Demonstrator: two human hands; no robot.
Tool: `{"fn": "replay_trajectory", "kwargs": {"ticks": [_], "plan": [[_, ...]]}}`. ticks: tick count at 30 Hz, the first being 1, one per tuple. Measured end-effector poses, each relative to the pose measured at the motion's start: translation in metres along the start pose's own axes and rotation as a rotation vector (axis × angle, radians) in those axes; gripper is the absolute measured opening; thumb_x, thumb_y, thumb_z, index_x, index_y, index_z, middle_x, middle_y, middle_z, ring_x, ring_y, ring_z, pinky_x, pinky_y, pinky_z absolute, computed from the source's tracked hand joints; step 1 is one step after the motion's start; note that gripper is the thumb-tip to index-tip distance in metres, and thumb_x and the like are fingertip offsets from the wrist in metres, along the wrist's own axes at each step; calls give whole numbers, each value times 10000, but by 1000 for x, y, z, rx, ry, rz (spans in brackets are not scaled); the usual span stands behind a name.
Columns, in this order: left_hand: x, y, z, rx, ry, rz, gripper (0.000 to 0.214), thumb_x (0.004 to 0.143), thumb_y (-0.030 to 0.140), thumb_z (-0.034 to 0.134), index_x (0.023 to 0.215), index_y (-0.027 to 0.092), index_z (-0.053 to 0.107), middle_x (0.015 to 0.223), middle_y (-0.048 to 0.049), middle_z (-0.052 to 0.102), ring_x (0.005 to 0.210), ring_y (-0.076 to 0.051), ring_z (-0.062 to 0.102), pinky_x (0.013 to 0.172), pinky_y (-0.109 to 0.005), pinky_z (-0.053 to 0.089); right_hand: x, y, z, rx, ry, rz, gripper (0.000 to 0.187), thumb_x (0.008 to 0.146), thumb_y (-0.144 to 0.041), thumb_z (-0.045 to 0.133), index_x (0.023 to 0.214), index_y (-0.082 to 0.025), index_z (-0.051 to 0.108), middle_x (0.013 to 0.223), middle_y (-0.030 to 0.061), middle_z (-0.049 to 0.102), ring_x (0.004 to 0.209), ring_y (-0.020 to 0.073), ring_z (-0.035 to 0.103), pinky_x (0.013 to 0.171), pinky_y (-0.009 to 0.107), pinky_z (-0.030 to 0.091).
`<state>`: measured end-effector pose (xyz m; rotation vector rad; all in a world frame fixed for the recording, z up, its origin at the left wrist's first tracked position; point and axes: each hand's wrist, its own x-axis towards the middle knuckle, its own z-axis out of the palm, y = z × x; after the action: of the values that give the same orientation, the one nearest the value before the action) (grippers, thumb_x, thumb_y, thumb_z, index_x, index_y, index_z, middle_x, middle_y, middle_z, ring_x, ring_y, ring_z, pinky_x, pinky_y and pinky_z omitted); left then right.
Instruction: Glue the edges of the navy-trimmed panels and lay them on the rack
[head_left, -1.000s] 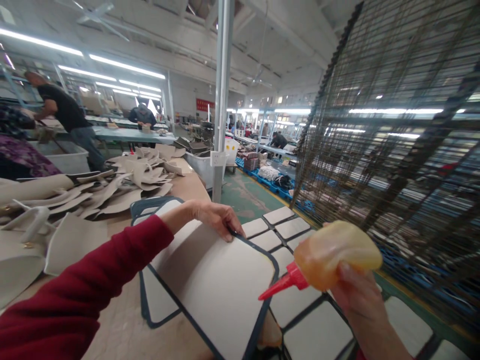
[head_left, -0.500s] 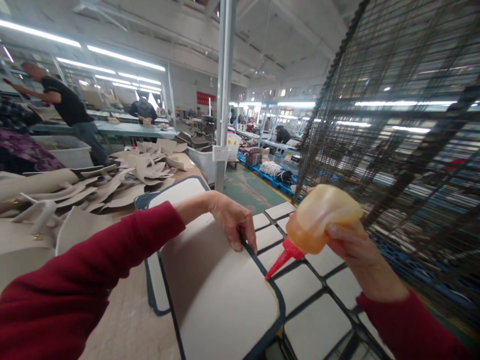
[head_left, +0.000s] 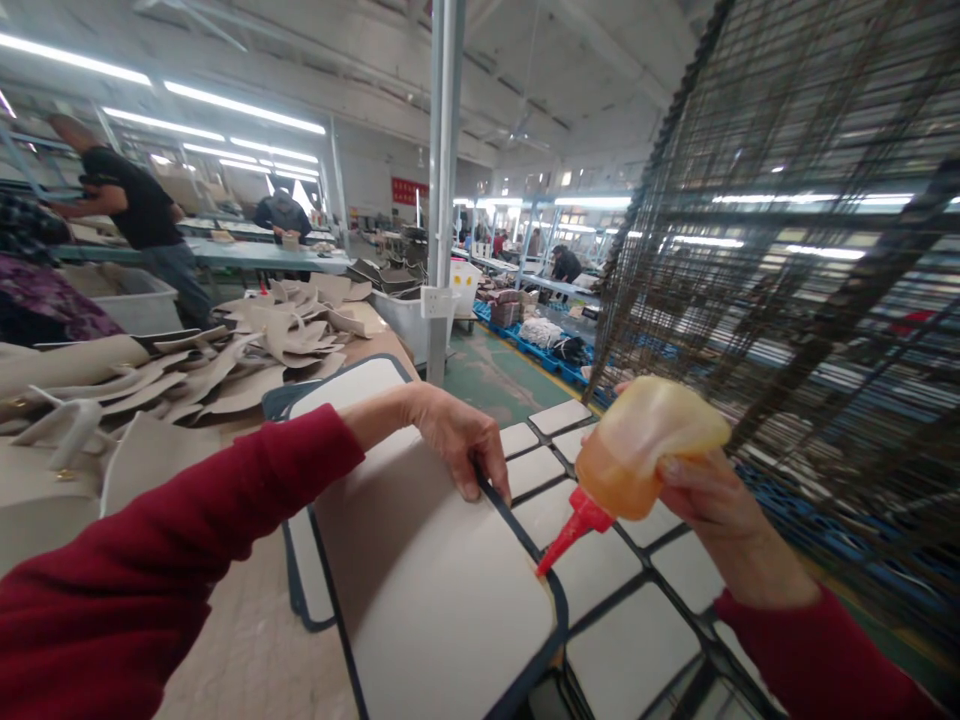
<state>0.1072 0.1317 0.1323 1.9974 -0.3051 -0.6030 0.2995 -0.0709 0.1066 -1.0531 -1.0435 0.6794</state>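
Note:
A large beige panel with a dark border lies tilted before me, its rounded corner at the lower right. My left hand pinches the panel's dark upper-right edge between thumb and fingers. In my right hand is a squeeze bottle of amber liquid, tipped downward, with its side dented. Its red nozzle touches the inner side of the dark border near the rounded corner. A thin yellowish line runs along that border. Smaller beige panels with dark edges lie in rows beneath and to the right.
Loose curved beige pieces are heaped on the table at left. A metal post stands straight ahead, and a tall wire rack rises at right. Co-workers stand at tables further back.
The bottle and its nozzle tip have moved slightly down along the panel's border toward the rounded corner. My left hand keeps its grip on the edge. The view has shifted a little.

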Motion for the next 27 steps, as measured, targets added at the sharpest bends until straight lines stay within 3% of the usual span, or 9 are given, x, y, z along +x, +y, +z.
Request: {"fn": "replay_trajectory", "kwargs": {"ticks": [7, 12, 19, 23, 27], "plan": [[-3, -4, -2, 1, 63, 3, 471, 625, 335, 837, 1027, 104, 753, 901, -57, 755, 904, -214, 674, 822, -214, 501, -3, 2, -5, 6, 63, 2, 518, 448, -419, 893, 894, -260, 685, 785, 29, 690, 717, 256, 663, 758, 448, 574], [-7, -8, -4, -16, 63, -4, 476, 674, 363, 804, 1061, 93, 739, 942, -70, 749, 949, -219, 666, 863, -222, 487, -6, 6, -10, 9, 122, -1, 551, 444, -411, 893, 938, -272, 693, 785, 36, 681, 704, 245, 654, 717, 412, 583], [-13, -14, -6, -40, 102, 3, 481, 687, 383, 792, 1066, 93, 736, 968, -83, 743, 951, -226, 662, 882, -235, 482, -10, 10, -14, 4, 198, -152, 586, 476, -384, 893, 1019, -306, 688, 788, 16, 694, 720, 233, 668, 655, 336, 591], [-20, -22, -6, -64, 147, -7, 483, 730, 390, 760, 1103, 86, 717, 1004, -97, 736, 965, -222, 654, 896, -239, 474, -18, 15, -14, 16, 260, -133, 410, 523, -372, 874, 883, -278, 703, 780, 20, 695, 722, 219, 666, 704, 340, 595], [-28, -34, -4, -116, 203, 11, 442, 795, 372, 706, 1134, 88, 700, 1008, -91, 733, 936, -190, 655, 880, -215, 472, -26, 24, -13, 13, 351, -246, 305, 537, -345, 869, 789, -284, 710, 739, 21, 696, 674, 200, 652, 685, 306, 594]]}}
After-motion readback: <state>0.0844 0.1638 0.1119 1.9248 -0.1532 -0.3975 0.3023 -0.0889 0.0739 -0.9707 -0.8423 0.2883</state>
